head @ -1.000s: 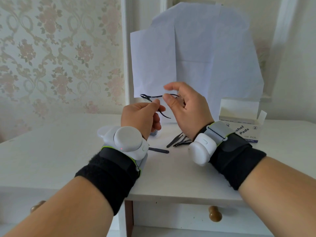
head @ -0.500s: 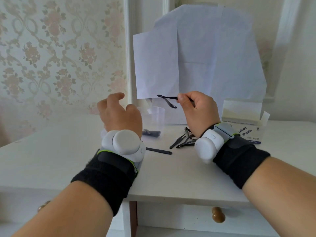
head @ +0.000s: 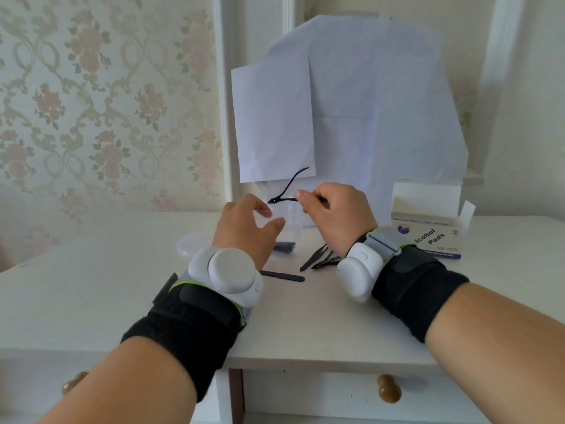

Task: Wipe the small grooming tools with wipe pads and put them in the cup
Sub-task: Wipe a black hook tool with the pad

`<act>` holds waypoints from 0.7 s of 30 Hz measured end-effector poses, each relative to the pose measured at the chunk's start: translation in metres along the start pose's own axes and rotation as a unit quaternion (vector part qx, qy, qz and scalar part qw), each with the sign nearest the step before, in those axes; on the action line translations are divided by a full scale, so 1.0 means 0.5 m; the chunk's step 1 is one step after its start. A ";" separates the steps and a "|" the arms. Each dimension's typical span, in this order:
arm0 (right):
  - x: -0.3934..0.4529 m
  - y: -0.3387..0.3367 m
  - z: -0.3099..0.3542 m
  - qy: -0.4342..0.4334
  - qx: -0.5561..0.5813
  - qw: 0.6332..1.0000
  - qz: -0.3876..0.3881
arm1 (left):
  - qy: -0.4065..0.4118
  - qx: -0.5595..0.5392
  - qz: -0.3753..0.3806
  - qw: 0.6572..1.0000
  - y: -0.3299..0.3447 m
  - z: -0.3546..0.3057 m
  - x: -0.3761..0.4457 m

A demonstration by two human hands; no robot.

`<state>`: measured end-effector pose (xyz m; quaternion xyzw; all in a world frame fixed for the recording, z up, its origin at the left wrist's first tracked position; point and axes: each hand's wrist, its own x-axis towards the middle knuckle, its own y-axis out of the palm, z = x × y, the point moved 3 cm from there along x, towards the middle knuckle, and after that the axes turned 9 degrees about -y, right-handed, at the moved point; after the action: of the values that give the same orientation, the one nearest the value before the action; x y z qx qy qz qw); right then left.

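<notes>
The right hand pinches one handle of the black nipper between thumb and fingers, beak pointing down-left over the clear cup; the other handle springs up and away, free; the left hand curls round the cup's near side, and whether its fingers truly grip or only steady it I cannot tell.

The risk, as I judge it, lies in that splayed handle; lowered at this tilt it could catch the rim and tip the light cup, or the thin pinch could let the nipper swing and drop onto the counter; a firmer hold on the cup and a more upright tool would help.

The cup holds something dark at its bottom, likely tools already done, though too blurred to name; the pad box stands open at the right, its contents hidden; unwiped tools and a file lie between the wrists; a round lid rests left of the cup.
</notes>
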<state>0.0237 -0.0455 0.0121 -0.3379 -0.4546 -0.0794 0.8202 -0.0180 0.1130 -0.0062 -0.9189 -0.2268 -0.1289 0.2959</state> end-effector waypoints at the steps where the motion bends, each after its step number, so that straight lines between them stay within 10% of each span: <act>1: 0.000 0.003 0.003 -0.005 0.001 1.000 0.010 | 0.003 -0.011 0.002 1.000 0.000 0.001 -0.001; 21: 0.002 -0.016 0.007 0.044 0.051 0.997 -0.026 | 0.036 0.025 -0.023 0.999 0.002 -0.008 -0.004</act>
<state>0.0184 -0.0493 0.0181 -0.2793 -0.4307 -0.0922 0.8532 -0.0198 0.1092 -0.0044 -0.9004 -0.2405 -0.1630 0.3238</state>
